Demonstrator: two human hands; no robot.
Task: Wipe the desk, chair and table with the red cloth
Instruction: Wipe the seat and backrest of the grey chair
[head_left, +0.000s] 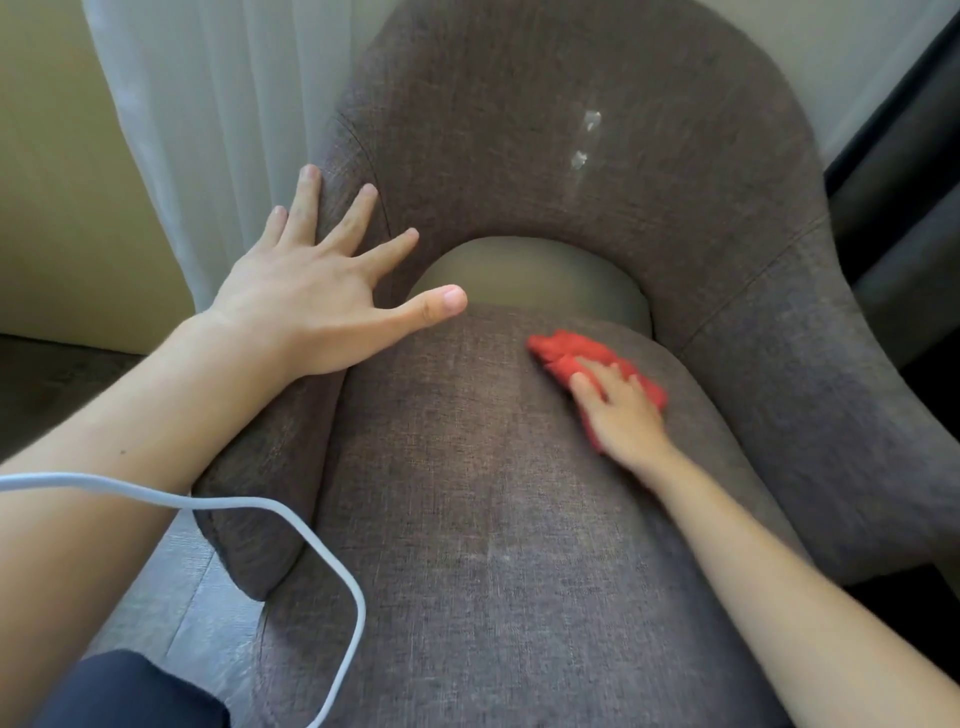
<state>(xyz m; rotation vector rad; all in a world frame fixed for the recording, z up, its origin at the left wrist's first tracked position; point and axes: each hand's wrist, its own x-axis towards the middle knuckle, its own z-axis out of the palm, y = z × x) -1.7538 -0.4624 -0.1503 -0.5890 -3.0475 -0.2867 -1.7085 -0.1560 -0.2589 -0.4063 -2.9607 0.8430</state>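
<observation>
A grey fabric armchair (493, 519) fills the head view, with a gap between seat and backrest. The red cloth (566, 351) lies bunched on the back right part of the seat. My right hand (621, 410) presses flat on the cloth, fingers spread over it, covering its near part. My left hand (317, 291) rests open on the chair's left armrest, fingers apart, holding nothing. Whitish marks (586, 137) show on the upper backrest.
A sheer white curtain (208, 130) hangs behind the chair on the left, beside a beige wall (57, 182). A white cable (291, 519) loops across my left forearm and the seat's front left. Dark drapery (909, 182) stands at the right.
</observation>
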